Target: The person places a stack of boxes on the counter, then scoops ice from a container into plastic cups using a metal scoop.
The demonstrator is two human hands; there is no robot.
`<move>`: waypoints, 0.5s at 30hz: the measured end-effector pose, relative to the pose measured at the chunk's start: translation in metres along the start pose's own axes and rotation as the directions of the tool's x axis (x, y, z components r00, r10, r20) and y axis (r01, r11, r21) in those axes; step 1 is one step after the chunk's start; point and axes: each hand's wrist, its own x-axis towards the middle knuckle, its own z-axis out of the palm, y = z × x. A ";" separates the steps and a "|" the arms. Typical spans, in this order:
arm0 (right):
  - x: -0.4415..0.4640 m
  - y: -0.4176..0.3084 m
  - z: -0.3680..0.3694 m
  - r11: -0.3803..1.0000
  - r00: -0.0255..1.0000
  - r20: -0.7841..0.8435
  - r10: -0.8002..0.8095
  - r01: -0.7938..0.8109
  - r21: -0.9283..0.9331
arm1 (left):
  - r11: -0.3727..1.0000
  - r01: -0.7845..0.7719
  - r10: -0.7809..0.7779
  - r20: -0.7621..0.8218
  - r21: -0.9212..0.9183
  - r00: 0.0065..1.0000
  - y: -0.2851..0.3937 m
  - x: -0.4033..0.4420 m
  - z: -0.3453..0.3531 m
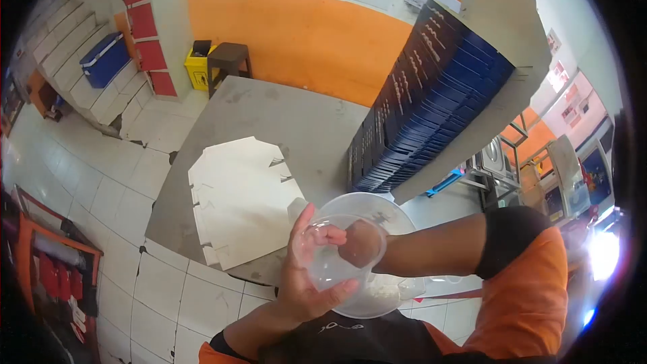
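Observation:
A small clear plastic bowl is held tilted in my left hand, with the fingers around its side and the thumb on the near rim. My right hand reaches in from the right and is at the bowl's mouth. Its fingers are curled, and whatever they may hold is hidden. Below both hands is a larger translucent round tub. Some pale material shows in its lower part.
A flat white unfolded carton lies on the grey table. A tall stack of dark blue cartons stands at the table's right. Behind are a brown stool, a yellow bin and a blue cooler on steps.

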 end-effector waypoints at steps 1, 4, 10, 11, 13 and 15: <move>0.001 0.001 0.000 1.000 1.000 -0.004 -0.008 0.008 0.001 | 1.000 0.015 -0.015 0.006 -0.018 1.000 0.002 0.004 0.000; -0.004 -0.013 -0.023 0.975 0.998 0.056 0.009 0.004 -0.221 | 1.000 -0.021 0.021 0.009 0.004 1.000 0.000 0.005 0.001; -0.003 0.015 0.001 0.777 0.951 0.134 -0.278 0.304 -0.551 | 0.999 -0.024 0.023 0.011 0.032 1.000 -0.005 0.006 0.001; -0.003 0.018 0.002 0.776 0.938 0.144 -0.316 0.343 -0.529 | 1.000 -0.022 0.022 -0.002 0.014 1.000 -0.005 0.006 0.003; -0.019 -0.019 -0.037 0.738 0.901 0.250 -0.354 0.433 -0.518 | 1.000 -0.020 0.020 -0.021 -0.019 1.000 -0.006 0.006 0.007; -0.023 -0.032 -0.057 0.697 0.873 0.400 -0.277 0.470 -0.542 | 1.000 -0.006 0.006 -0.009 -0.016 1.000 -0.002 0.003 0.009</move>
